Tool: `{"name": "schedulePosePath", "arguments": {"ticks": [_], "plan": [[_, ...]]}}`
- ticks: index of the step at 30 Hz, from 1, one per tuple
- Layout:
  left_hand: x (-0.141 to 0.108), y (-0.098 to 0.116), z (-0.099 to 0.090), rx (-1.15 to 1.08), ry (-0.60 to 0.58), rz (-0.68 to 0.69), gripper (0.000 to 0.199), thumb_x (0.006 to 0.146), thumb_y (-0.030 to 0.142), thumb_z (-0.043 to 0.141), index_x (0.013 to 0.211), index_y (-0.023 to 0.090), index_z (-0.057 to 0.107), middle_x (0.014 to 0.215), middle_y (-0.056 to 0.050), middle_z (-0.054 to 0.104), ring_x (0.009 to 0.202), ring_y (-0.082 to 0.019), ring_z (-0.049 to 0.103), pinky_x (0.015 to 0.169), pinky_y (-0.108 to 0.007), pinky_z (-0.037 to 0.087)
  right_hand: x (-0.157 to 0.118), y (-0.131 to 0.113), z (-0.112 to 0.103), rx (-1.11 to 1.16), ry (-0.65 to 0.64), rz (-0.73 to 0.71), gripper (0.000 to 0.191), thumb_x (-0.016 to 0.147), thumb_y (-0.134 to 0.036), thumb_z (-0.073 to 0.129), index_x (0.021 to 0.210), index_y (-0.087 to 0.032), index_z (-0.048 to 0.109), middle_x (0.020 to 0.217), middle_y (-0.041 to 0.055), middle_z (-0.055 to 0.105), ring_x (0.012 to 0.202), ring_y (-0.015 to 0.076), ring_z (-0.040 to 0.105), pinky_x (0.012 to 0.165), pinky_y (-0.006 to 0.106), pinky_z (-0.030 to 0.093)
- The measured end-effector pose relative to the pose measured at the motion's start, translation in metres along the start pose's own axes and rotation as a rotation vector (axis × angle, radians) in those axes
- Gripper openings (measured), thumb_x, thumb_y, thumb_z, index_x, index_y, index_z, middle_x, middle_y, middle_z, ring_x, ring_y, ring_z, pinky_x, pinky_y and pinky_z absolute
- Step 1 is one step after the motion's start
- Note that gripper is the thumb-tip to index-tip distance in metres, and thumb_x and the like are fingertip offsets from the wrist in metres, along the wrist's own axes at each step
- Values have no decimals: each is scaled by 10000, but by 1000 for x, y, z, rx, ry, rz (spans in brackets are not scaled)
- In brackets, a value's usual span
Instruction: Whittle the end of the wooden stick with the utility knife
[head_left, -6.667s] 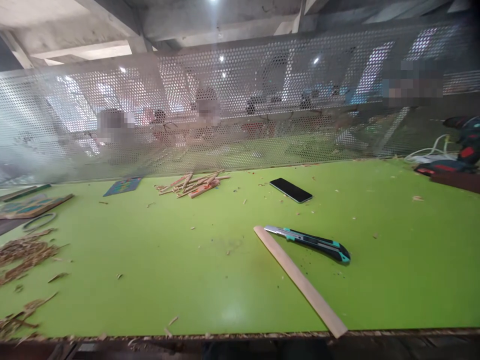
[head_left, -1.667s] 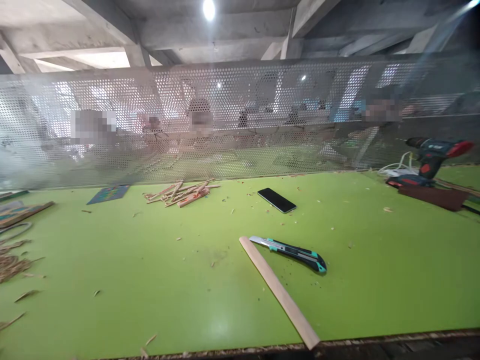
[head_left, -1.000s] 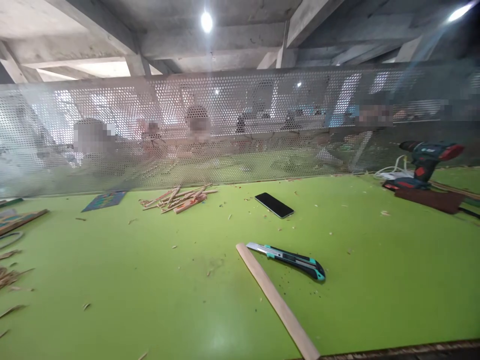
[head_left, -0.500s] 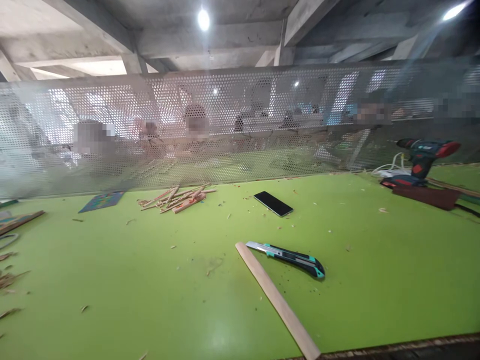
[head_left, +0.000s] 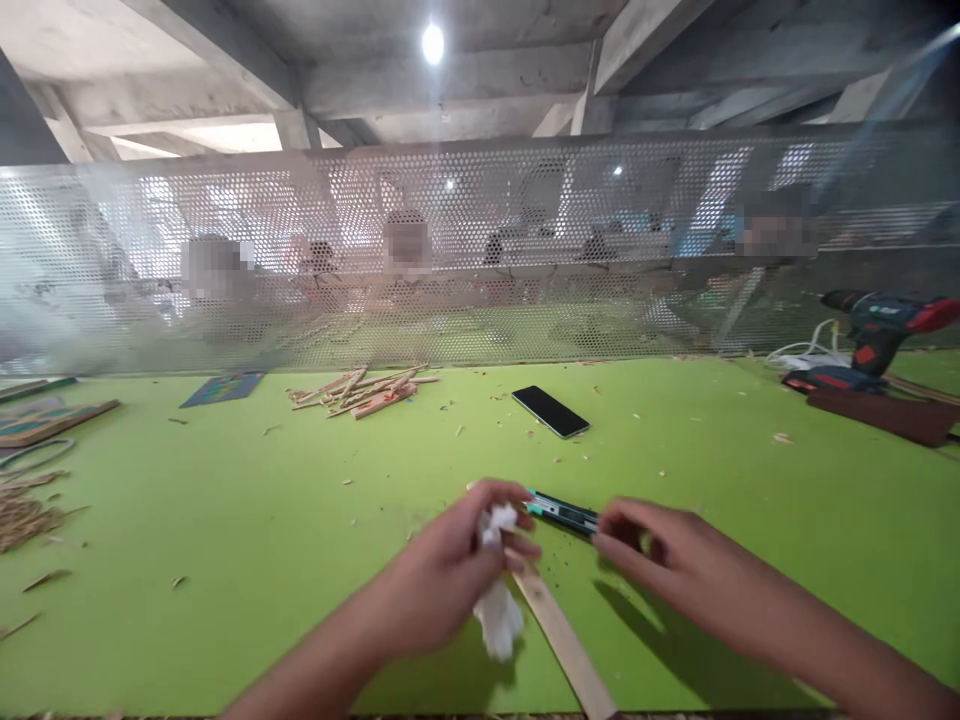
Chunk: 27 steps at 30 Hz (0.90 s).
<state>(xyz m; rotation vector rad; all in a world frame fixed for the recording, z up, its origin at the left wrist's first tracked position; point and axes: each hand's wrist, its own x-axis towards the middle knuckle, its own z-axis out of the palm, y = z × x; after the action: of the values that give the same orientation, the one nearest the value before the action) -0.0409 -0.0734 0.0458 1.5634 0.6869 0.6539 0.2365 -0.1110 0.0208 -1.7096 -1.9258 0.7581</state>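
Observation:
My left hand [head_left: 450,565] is closed around a crumpled white tissue [head_left: 499,620], part of which hangs below the fingers. Its fingertips are over the upper part of a flat wooden strip [head_left: 559,630], which slants toward the table's near edge; whether they touch the strip I cannot tell. A black and teal utility knife [head_left: 566,512] lies beyond the strip, its blade end hidden behind my left fingers. My right hand [head_left: 660,550] has its thumb and fingers closed about the rear of the knife's handle, covering that end.
A phone [head_left: 551,411] lies on the green table [head_left: 262,540] past the knife. Wood sticks [head_left: 367,392] and a patterned card [head_left: 221,388] are farther back. A cordless drill [head_left: 877,335] stands at right, shavings [head_left: 30,515] at left. Behind rises a perforated screen [head_left: 465,300], with people beyond.
Both hands have come into view from below, the left bringing the white tissue over the wooden strip, the right reaching the knife's handle. The view has shifted slightly left.

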Motion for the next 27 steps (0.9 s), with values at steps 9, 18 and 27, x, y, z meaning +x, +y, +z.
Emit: {"name": "schedulePosePath", "arguments": {"ticks": [9,18,27], "plan": [[72,-32,-32,-14,188,20,448,901,541,732,1083,174,551,849,-51,692,747,-198,680,623,-292,525,83,-24,20,-74,78,-208,157,1024,-346,492,980,-220,575,1013,92,647,935,270,606,763,365,449],[57,-22,-14,-160,234,23,709,793,348,857,1391,240,492,1055,-1,588,833,-137,609,745,-273,513,63,-34,21,422,-167,-198,291,1009,-483,626,882,-221,620,765,-27,595,684,152,515,588,261,381],[48,-9,-19,-330,241,-100,607,783,389,896,1261,145,612,1125,-98,708,1038,-223,649,949,-339,500,69,-21,13,686,-70,-94,340,1000,-526,606,857,-219,631,674,-43,566,537,114,487,514,244,398]]}}
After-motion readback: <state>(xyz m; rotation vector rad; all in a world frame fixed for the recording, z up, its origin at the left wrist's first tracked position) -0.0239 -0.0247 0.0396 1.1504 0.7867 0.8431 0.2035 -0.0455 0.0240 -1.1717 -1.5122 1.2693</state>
